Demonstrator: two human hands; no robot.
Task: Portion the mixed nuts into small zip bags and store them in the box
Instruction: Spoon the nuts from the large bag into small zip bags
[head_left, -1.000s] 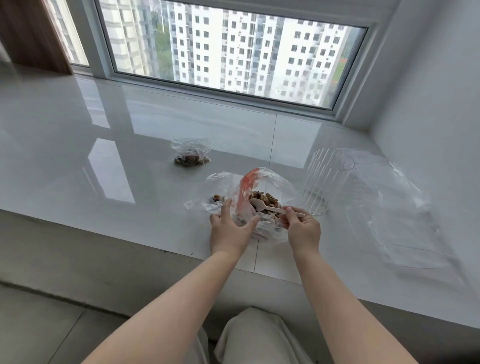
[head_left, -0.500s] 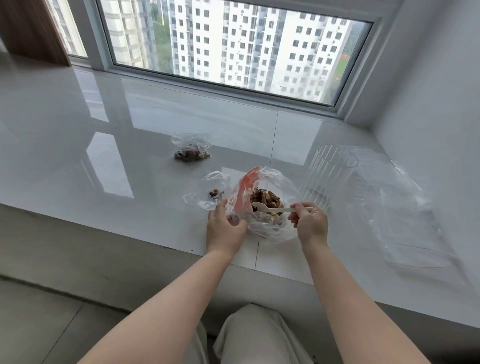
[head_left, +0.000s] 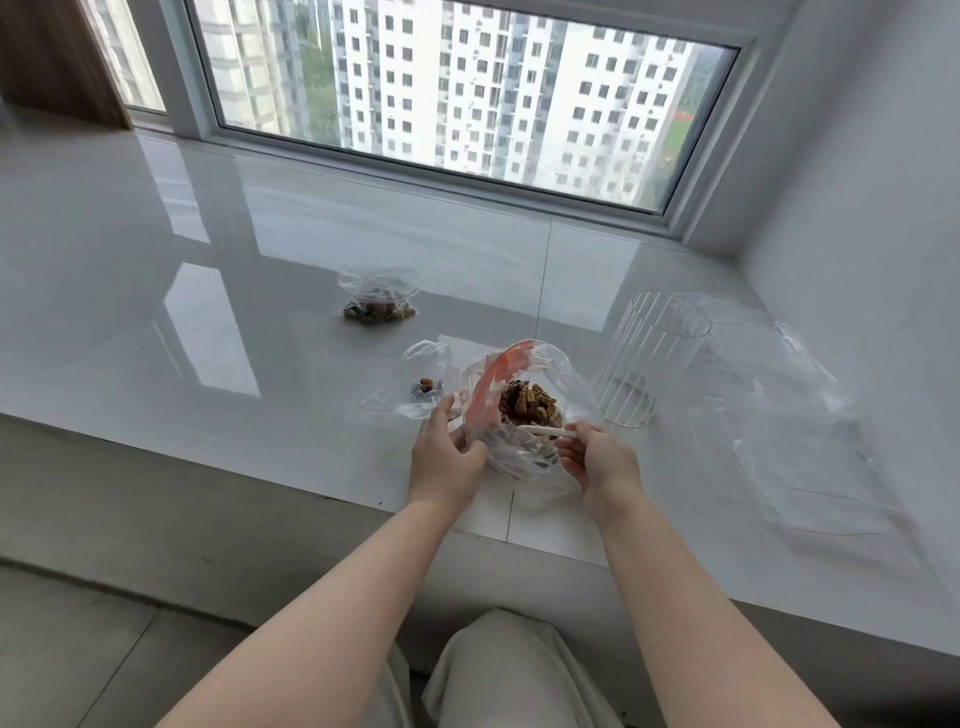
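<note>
A large clear bag with a red zip strip lies open on the white sill, brown mixed nuts heaped inside. My left hand grips the bag's near left edge beside the red strip. My right hand pinches the handle of a white plastic spoon, whose bowl is buried in the nuts. Just left of the big bag, a small zip bag holds a few nuts. Farther back sits a filled small zip bag.
A clear ribbed plastic box lies on its side to the right of the big bag. Past it, a stack of empty clear bags spreads toward the right wall. The sill's front edge runs just below my hands.
The spoon has gone from lying on top of the nuts to digging down into them, handle drawn back toward me. My left hand has kept its grip on the bag's edge.
</note>
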